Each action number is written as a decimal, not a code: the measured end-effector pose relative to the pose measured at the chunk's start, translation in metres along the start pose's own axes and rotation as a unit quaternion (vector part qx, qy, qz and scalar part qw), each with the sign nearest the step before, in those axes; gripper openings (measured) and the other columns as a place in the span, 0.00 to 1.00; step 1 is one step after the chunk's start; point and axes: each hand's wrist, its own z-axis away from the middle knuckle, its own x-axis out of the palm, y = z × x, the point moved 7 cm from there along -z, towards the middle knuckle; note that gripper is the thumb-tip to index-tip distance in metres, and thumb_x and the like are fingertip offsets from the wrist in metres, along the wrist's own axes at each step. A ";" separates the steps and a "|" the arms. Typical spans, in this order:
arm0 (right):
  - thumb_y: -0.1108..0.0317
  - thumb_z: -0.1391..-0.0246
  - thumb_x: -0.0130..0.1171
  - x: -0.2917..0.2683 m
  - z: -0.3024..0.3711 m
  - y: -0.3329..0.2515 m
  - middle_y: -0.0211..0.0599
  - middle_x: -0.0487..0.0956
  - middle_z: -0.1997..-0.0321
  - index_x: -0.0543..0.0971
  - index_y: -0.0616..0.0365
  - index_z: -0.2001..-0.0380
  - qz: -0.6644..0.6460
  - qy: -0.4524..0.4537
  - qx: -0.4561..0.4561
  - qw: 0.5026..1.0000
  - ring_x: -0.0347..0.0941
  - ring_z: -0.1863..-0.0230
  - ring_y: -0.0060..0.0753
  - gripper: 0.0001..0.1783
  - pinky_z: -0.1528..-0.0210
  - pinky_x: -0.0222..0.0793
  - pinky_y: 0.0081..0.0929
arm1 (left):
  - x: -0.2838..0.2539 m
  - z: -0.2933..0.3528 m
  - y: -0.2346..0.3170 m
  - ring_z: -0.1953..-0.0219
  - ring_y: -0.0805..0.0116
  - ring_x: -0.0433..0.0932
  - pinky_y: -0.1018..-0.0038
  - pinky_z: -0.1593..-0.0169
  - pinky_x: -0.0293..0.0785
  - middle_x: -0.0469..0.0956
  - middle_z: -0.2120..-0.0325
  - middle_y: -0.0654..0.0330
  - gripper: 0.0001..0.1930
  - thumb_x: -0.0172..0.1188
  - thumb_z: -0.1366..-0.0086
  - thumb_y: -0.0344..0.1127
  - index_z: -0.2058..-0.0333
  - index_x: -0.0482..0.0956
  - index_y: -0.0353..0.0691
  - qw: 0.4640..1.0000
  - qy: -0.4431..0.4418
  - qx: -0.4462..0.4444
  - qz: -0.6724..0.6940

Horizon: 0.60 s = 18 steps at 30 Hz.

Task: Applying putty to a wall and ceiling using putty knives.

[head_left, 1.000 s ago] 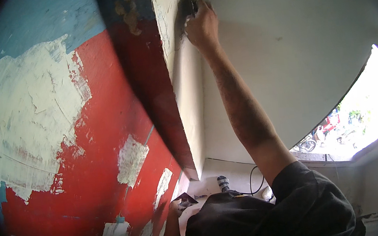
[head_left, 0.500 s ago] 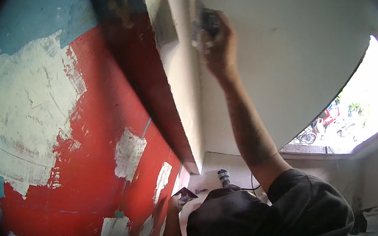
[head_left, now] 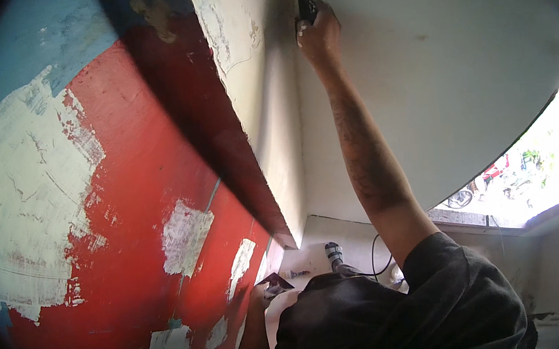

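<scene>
Reaches up with the right hand (head_left: 319, 33), just past twelve o'clock, and grips a dark scraper (head_left: 306, 8) with fingers closed around it. Points the scraper toward eleven, close by the corner between a cream wall face (head_left: 261, 107) and a broad pale wall (head_left: 433, 65). Cannot tell contact from a slight gap there.

Holds a dark flat plate (head_left: 279, 283) low down, between six and seven o'clock, pinched by its left side in the left hand (head_left: 257, 295), well apart from the scraper.

On the left, from seven to eleven o'clock, a red wall (head_left: 131, 158), with blue paint (head_left: 61, 41) at ten, a large white patch (head_left: 22, 185) at nine and a smaller white patch (head_left: 188, 236) at eight. Wears a dark shirt (head_left: 394, 314), between five and six. Sets a foot (head_left: 334, 255) in banded footwear at five, near a thin black cable (head_left: 373, 260). Out through a bright opening (head_left: 555, 147) at three o'clock, a wheeled bike (head_left: 460, 199).
</scene>
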 end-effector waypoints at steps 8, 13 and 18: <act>0.77 0.62 0.53 0.035 0.005 -0.034 0.56 0.72 0.61 0.70 0.68 0.62 -0.073 0.050 -0.016 0.996 0.68 0.57 0.59 0.18 0.52 0.63 0.43 | 0.015 -0.005 -0.126 0.70 0.51 0.76 0.67 0.66 0.72 0.77 0.74 0.46 0.15 0.65 0.55 0.39 0.71 0.78 0.34 0.996 0.056 0.007 0.074; 0.77 0.63 0.55 0.011 0.007 -0.014 0.52 0.74 0.65 0.71 0.67 0.64 -0.064 0.067 -0.007 0.996 0.70 0.60 0.55 0.17 0.56 0.65 0.41 | 0.020 -0.020 -0.028 0.70 0.52 0.77 0.68 0.66 0.73 0.78 0.73 0.48 0.18 0.68 0.59 0.40 0.71 0.78 0.35 0.995 0.026 0.091 -0.043; 0.78 0.69 0.51 0.008 0.019 -0.035 0.58 0.71 0.64 0.69 0.70 0.68 -0.075 0.026 0.018 0.997 0.67 0.59 0.61 0.17 0.55 0.62 0.46 | 0.003 -0.005 -0.013 0.71 0.56 0.78 0.69 0.65 0.73 0.78 0.74 0.49 0.18 0.69 0.59 0.43 0.72 0.79 0.36 0.997 0.021 0.050 -0.048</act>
